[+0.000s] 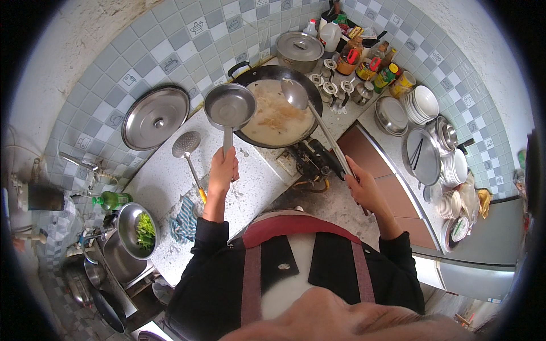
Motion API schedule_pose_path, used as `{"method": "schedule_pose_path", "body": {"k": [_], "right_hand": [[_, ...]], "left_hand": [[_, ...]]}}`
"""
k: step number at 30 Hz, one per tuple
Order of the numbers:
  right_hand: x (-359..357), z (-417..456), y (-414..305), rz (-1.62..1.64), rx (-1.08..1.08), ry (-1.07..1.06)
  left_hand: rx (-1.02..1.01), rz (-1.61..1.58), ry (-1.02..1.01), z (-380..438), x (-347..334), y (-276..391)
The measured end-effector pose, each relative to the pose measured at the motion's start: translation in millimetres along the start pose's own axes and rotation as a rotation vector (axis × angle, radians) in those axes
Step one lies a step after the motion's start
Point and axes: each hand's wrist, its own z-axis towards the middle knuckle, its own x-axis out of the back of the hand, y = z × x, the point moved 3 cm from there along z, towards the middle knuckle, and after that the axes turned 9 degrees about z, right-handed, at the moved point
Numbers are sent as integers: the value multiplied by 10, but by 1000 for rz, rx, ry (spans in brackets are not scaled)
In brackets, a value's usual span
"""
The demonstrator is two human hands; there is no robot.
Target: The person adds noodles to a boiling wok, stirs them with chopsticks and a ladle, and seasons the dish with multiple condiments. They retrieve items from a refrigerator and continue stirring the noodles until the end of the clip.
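Observation:
My left hand (222, 168) grips the handle of a deep metal scoop (230, 106), whose round bowl hangs over the wok's left rim. The scoop looks wet inside; I see no solid food in it. In my right hand (364, 185) is the long handle of a steel ladle (294, 93). The ladle's bowl is over the right half of a black wok (316, 98), with a few bits of food on its edge. Cloudy, pale broth (277, 115) with brownish strands fills much of the wok. Whether the ladle touches the broth I cannot tell.
A skimmer (186, 144) with a yellow grip and a striped cloth (184, 219) lie on the left counter. A steel bowl of leafy greens (146, 232) stands by the sink (121, 255). Behind the wok are a lidded pot (300, 49) and seasoning bottles (349, 57). Stacked bowls (426, 100) line the right counter.

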Motion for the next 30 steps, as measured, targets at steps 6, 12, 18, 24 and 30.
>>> {"method": "schedule_pose_path", "body": {"k": [6,12,18,24,30], "right_hand": [[22,-38,-47,25,-25,1],[81,-49,-108,-14,56,15],[194,-69,-54,-60,140,-76],[47,-108,-99,-242,200,-244],[-328,134,-161,-470,344,-274]], "left_hand": [[-13,69,58,98,-61,8],[46,-133,-25,165,-14,-39],[72,-273,-22,64,154,-58],[26,-265,190,-221,500,-162],[-15,-156,389,-486,931,-519]]}}
